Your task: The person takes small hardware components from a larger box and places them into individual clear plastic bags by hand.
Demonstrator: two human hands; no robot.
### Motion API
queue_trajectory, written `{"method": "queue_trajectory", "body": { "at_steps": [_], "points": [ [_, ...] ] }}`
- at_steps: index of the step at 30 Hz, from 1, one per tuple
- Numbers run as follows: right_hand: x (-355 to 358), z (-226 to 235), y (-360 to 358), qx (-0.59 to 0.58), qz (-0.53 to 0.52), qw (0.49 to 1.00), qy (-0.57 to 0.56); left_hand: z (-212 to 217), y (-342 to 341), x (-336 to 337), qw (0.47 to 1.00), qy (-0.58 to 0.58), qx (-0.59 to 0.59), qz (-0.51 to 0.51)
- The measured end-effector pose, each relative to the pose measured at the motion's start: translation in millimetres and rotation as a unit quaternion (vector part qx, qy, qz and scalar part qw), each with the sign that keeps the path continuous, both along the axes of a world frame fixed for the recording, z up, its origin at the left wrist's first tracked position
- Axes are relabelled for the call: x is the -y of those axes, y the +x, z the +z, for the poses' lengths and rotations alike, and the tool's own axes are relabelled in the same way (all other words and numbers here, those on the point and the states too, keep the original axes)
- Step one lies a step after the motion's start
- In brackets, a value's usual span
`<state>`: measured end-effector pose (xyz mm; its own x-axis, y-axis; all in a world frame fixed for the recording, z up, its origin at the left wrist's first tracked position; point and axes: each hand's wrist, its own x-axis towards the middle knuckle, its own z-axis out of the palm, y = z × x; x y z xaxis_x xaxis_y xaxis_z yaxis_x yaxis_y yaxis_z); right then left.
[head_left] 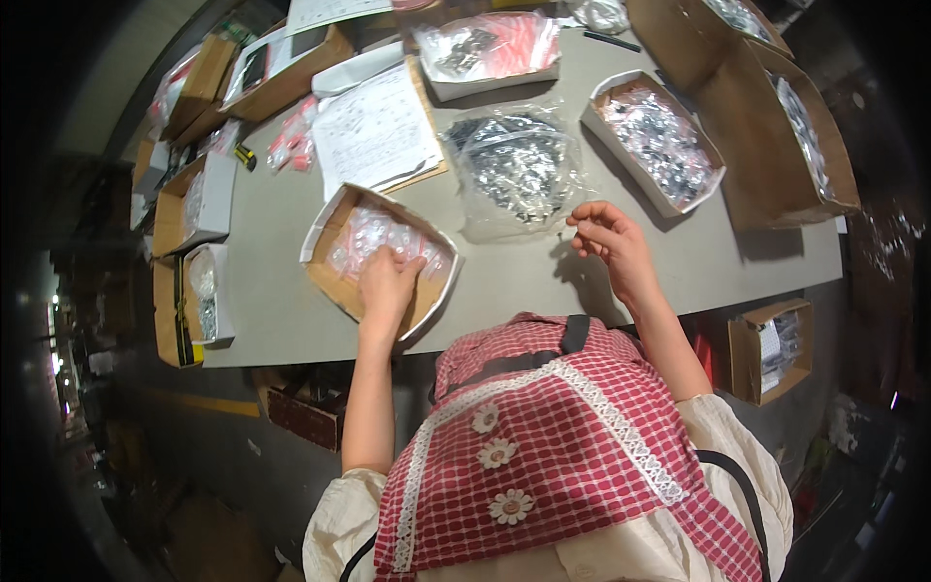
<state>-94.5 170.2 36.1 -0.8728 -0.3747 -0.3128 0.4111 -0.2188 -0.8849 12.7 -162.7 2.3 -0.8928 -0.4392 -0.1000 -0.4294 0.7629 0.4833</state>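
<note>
My left hand (386, 283) reaches into an open cardboard box (325, 276), its bent fingers closed on one of the small clear plastic bags (373, 231) with red edges piled there. The fingertips are partly hidden among the bags. My right hand (613, 242) is held above the table, right of a large clear bag (514, 170) full of small dark and silvery parts. Its fingers are curled toward the thumb in a pinch. A tiny dark piece shows by the fingertips, too small to name.
Printed sheets (373, 126) lie behind the cardboard box. A white box of bagged parts (655, 145) stands to the right, another box (490, 53) at the back. Tall cardboard boxes (776, 145) line the right edge. A yellow-and-black cutter (245, 156) lies at left.
</note>
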Motion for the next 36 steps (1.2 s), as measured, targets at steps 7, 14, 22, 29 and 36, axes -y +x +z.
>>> {"method": "queue_trajectory", "body": {
  "at_steps": [7, 14, 22, 29, 36],
  "points": [
    [27, 0, 7, -0.04, 0.131, 0.991, 0.01, 5, 6, 7, 0.989, 0.128, -0.042, 0.06],
    [56, -1, 8, -0.098, 0.184, 0.978, 0.026, -5, 4, 4, 0.989, 0.111, -0.079, 0.051],
    [52, -19, 10, -0.097, 0.193, 0.973, 0.081, -10, 10, 15, 0.991, -0.13, -0.024, 0.008],
    [57, -19, 16, -0.104, 0.226, 0.965, 0.086, 3, 15, 27, 0.972, 0.22, -0.025, 0.085],
    [81, 7, 16, -0.126, 0.301, 0.939, 0.108, 50, 9, -28, 0.877, 0.464, -0.108, 0.061]
  ]
}}
